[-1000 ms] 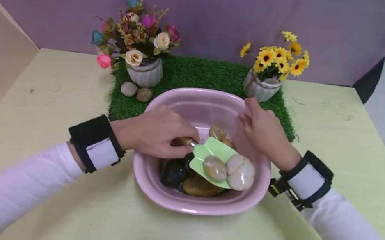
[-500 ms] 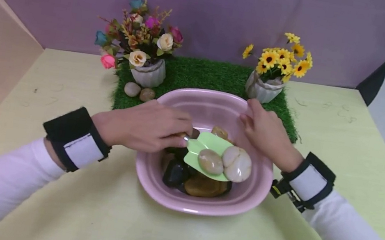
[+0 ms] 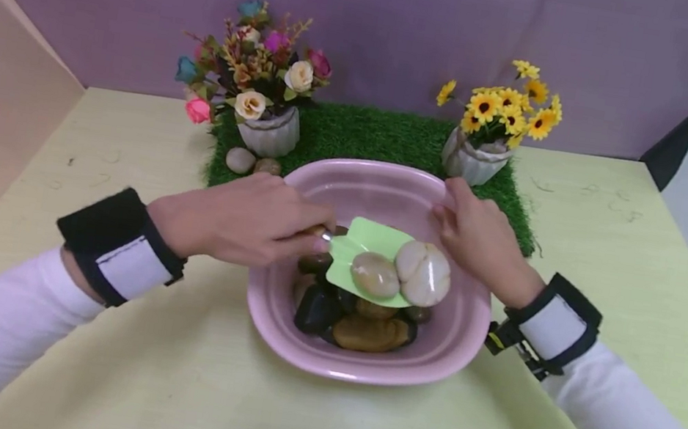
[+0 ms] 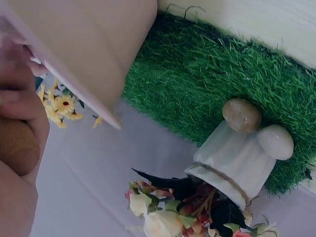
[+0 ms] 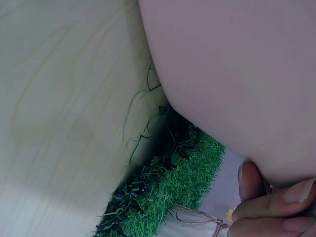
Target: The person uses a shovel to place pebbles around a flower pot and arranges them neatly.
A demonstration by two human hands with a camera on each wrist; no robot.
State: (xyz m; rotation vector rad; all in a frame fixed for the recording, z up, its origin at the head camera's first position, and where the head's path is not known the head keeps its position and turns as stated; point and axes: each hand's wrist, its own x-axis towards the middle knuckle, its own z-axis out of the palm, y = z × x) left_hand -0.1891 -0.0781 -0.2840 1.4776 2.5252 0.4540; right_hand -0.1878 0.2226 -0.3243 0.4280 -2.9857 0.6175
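Observation:
My left hand (image 3: 250, 219) grips the wooden handle of a small green garden shovel (image 3: 374, 237) above the pink basin (image 3: 354, 372). On its blade lie two wet stones, a beige pebble (image 3: 375, 275) and a larger white stone (image 3: 423, 274). The end of the wooden handle (image 4: 19, 148) shows in the left wrist view. My right hand (image 3: 481, 235) holds the basin's right rim, with fingers (image 5: 269, 207) curled under the edge in the right wrist view. Below the shovel, black and brown stones (image 3: 369, 333) lie in the basin.
Behind the basin lies an artificial grass mat (image 3: 369, 133). A pot of mixed flowers (image 3: 270, 131) stands at its left and a pot of yellow flowers (image 3: 473, 161) at its right. Two pebbles (image 3: 240, 160) lie by the left pot. The wooden table (image 3: 96, 355) extends around.
My left hand has drawn left and slightly up, raising the shovel with both stones still on it. More stones show beneath. The right hand keeps its hold on the rim.

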